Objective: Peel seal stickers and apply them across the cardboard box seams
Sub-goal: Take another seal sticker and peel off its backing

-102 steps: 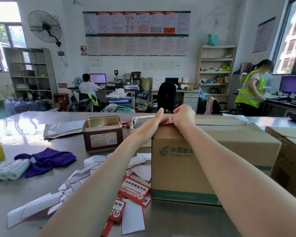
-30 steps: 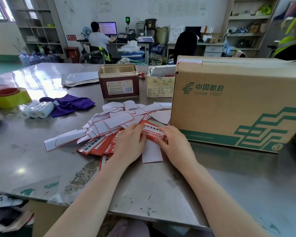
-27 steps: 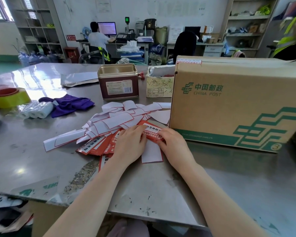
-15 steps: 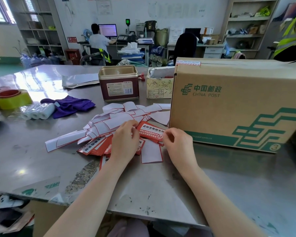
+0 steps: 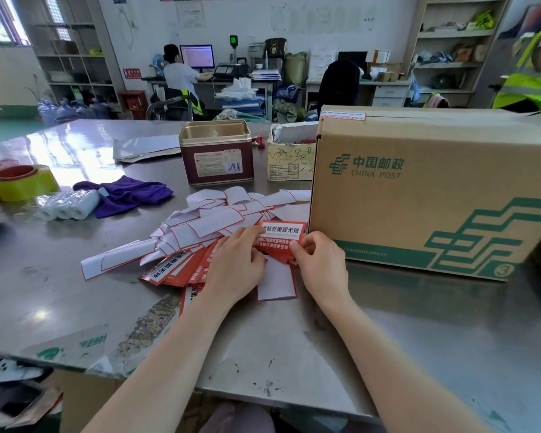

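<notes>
A China Post cardboard box point(image 5: 419, 189) stands on the steel table point(image 5: 75, 292) at the right, with one red seal sticker point(image 5: 342, 115) stuck over its top left corner seam. In front of it I hold a red seal sticker point(image 5: 281, 237) lifted off the pile. My left hand point(image 5: 235, 267) holds its left edge, and my right hand point(image 5: 320, 265) pinches its lower right corner between thumb and fingers. Below lie more red stickers point(image 5: 175, 267) and several white peeled backings point(image 5: 213, 223).
A dark red tin point(image 5: 216, 154) and a small open carton point(image 5: 289, 154) stand behind the pile. A purple cloth point(image 5: 128, 193), white rolls point(image 5: 66, 206) and a yellow tape roll point(image 5: 21, 182) lie at the left. Two people work at desks beyond.
My hands left the box's top corner, where a sticker now sits, and came down to the pile. Over the last second they picked one red sticker up and raised it.
</notes>
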Tool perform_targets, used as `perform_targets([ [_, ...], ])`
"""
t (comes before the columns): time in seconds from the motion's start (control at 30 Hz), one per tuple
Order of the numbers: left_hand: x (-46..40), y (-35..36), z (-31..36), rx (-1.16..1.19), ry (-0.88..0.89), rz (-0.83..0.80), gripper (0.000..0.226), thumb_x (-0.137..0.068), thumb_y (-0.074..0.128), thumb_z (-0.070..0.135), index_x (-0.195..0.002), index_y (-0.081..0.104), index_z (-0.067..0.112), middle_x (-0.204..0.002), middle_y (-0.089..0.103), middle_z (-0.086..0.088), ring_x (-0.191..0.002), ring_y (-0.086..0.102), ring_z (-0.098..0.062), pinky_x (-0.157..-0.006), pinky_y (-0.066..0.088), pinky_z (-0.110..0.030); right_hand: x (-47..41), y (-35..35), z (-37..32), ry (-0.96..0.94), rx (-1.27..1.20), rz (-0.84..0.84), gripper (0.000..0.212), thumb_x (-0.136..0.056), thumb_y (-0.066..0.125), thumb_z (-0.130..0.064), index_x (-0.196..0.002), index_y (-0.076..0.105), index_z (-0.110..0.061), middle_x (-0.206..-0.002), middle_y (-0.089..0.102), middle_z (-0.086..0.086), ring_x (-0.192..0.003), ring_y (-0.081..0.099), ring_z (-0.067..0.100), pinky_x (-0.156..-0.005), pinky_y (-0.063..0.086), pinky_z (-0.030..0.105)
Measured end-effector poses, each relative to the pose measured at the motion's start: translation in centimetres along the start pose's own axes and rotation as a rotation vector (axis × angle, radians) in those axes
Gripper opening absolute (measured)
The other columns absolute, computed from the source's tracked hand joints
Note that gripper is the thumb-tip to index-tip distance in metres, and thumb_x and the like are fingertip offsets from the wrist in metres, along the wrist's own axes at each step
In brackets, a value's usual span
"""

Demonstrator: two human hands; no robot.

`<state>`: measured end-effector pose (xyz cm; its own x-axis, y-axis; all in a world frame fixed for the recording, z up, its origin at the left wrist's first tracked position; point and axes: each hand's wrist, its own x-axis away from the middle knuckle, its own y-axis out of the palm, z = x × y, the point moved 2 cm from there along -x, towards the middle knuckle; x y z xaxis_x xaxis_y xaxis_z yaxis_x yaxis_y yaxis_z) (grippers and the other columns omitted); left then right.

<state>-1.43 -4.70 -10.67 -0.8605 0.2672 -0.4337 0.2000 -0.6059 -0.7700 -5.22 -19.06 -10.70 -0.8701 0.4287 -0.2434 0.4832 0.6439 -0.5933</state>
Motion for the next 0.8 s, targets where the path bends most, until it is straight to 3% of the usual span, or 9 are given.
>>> perform_targets([
  [0.07, -0.1, 0.0, -0.3, 0.084, -0.004, 0.076, 0.032, -0.09, 0.05, 0.01, -0.121, 0.055, 0.012, -0.121, 0.062, -0.006, -0.108, 0.06, -0.02, -0.095, 0.049, -0.039, 0.0, -0.4, -0.3, -0.075, -0.166, 0.015, 0.012, -0.089, 0.061, -0.027, -0.084, 0.056, -0.017, -0.082, 0.061, -0.006, -0.076, 0.06, 0.015, -0.064, 0.047, 0.027],
  [0.17, -0.3, -0.8, -0.5, 0.223, -0.071, 0.194, 0.025, -0.094, 0.05, 0.013, -0.118, 0.057, 0.01, -0.115, 0.063, -0.004, -0.102, 0.061, -0.015, -0.084, 0.051, -0.025, 0.3, -1.3, -1.1, -0.166, -0.286, -0.001, 0.011, -0.087, 0.064, -0.022, -0.088, 0.061, -0.011, -0.081, 0.062, -0.008, -0.07, 0.059, 0.002, -0.057, 0.046, 0.007],
  [0.27, -0.3, -1.8, -0.2, 0.408, -0.144, 0.217, 0.029, -0.095, 0.052, 0.023, -0.123, 0.054, 0.013, -0.112, 0.059, 0.008, -0.096, 0.058, -0.004, -0.075, 0.047, -0.007, 0.1, -1.8, -1.1, -0.179, -0.323, -0.024, 0.014, -0.087, 0.063, -0.022, -0.093, 0.064, -0.008, -0.085, 0.065, -0.005, -0.073, 0.062, 0.003, -0.058, 0.048, 0.006],
  [0.37, -0.2, -2.4, 0.0, 0.631, -0.216, 0.196, 0.034, -0.093, 0.055, 0.029, -0.125, 0.051, 0.02, -0.108, 0.062, 0.008, -0.097, 0.063, -0.006, -0.079, 0.054, -0.02, -0.2, -2.0, -0.7, -0.165, -0.297, -0.016, 0.011, -0.089, 0.061, -0.022, -0.092, 0.065, -0.013, -0.081, 0.065, -0.007, -0.069, 0.062, 0.004, -0.056, 0.046, 0.007],
  [0.43, -0.2, -2.7, -0.2, 0.672, -0.25, 0.19, 0.033, -0.092, 0.057, 0.031, -0.123, 0.051, 0.025, -0.1, 0.067, 0.005, -0.09, 0.066, -0.009, -0.073, 0.056, -0.022, -0.3, -2.1, -0.4, -0.157, -0.292, -0.019, 0.014, -0.091, 0.058, -0.022, -0.096, 0.067, -0.013, -0.083, 0.067, -0.006, -0.068, 0.062, 0.005, -0.056, 0.044, 0.01],
  [0.5, -0.2, -2.7, -0.4, 0.644, -0.265, 0.18, 0.03, -0.091, 0.058, 0.029, -0.12, 0.052, 0.026, -0.096, 0.069, 0.003, -0.085, 0.067, -0.01, -0.069, 0.056, -0.021, -0.2, -2.1, -0.1, -0.138, -0.299, -0.012, 0.012, -0.092, 0.056, -0.021, -0.096, 0.066, -0.015, -0.082, 0.069, -0.004, -0.067, 0.065, 0.008, -0.056, 0.046, 0.018],
  [0.57, -0.2, -2.4, -0.6, 0.546, -0.268, 0.18, 0.028, -0.091, 0.059, 0.028, -0.118, 0.054, 0.024, -0.097, 0.07, 0.0, -0.085, 0.068, -0.011, -0.071, 0.057, -0.027, -0.1, -2.2, 0.0, -0.127, -0.298, 0.026, 0.009, -0.094, 0.052, -0.021, -0.091, 0.061, -0.02, -0.078, 0.067, -0.007, -0.063, 0.066, 0.005, -0.052, 0.048, 0.016],
  [0.67, -0.2, -1.8, -1.1, 0.264, -0.227, 0.198, 0.03, -0.089, 0.061, 0.028, -0.118, 0.056, 0.019, -0.096, 0.071, -0.001, -0.091, 0.067, -0.019, -0.086, 0.052, -0.042, 0.1, -2.7, -0.1, -0.138, -0.292, 0.101, 0.009, -0.095, 0.05, -0.023, -0.088, 0.055, -0.019, -0.08, 0.063, -0.01, -0.068, 0.063, 0.003, -0.051, 0.045, 0.008],
  [0.8, -0.3, -1.3, -1.3, 0.043, -0.211, 0.125, 0.037, -0.088, 0.06, 0.034, -0.124, 0.053, 0.023, -0.114, 0.062, -0.003, -0.108, 0.056, -0.021, -0.1, 0.041, -0.042, 0.2, -2.9, -0.5, -0.128, -0.314, 0.041, 0.015, -0.097, 0.047, -0.023, -0.087, 0.055, -0.014, -0.075, 0.059, -0.012, -0.065, 0.055, 0.004, -0.053, 0.042, 0.005],
])
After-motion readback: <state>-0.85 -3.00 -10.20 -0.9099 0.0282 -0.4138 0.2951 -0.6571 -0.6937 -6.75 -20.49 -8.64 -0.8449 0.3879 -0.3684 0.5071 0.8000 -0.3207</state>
